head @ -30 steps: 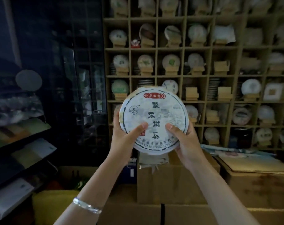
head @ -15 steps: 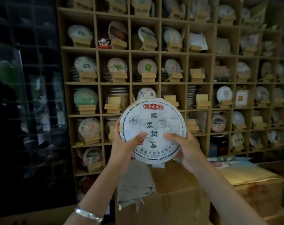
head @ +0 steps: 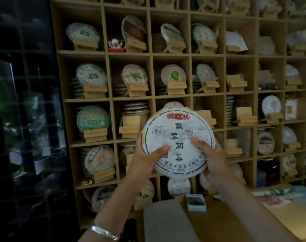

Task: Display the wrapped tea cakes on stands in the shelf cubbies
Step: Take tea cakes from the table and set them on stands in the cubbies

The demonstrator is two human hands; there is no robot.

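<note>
I hold a round tea cake point(head: 176, 126) in white paper, printed with black characters and a red label, upright in front of the wooden shelf point(head: 131, 97). My left hand point(head: 145, 158) grips its lower left edge, thumb across the face. My right hand point(head: 213, 158) grips the lower right edge the same way. The cake covers the middle cubbies of the third and fourth rows. Bare wooden stands show beside it: one to its left point(head: 129, 127), one at its upper right point(head: 207, 116), another further right point(head: 244, 115).
Most cubbies hold wrapped cakes on stands, some with stacks behind. A cardboard box point(head: 209, 224) with a grey cloth point(head: 166, 222) and a small card box point(head: 195, 202) stands below my arms. Papers point(head: 279, 198) lie at the right. Dark glass shelving point(head: 22, 119) fills the left.
I have come closer to the shelf, which now fills the view. The cake stays in both hands and sits higher against the cubbies, near the third row.
</note>
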